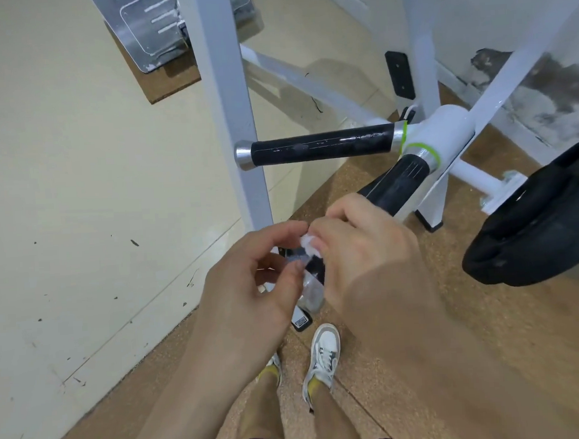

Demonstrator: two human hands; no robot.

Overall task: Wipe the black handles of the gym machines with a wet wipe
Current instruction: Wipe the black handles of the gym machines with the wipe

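The horizontal handle [321,147] gleams glossy black, streaked wet, its end cap [243,154] brushed metal. Right behind it the frame post [232,121] is smooth white-painted metal. Below the handle, the wipe [305,242] shows soft, crumpled white over a clear shiny plastic packet [310,293]; beneath, rough speckled cork-like matting [330,190].

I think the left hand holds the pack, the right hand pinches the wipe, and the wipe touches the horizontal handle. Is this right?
Not quite. The head view shows the wipe apart from the horizontal handle, not touching it. The left hand does hold the pack and the right hand pinches the wipe.
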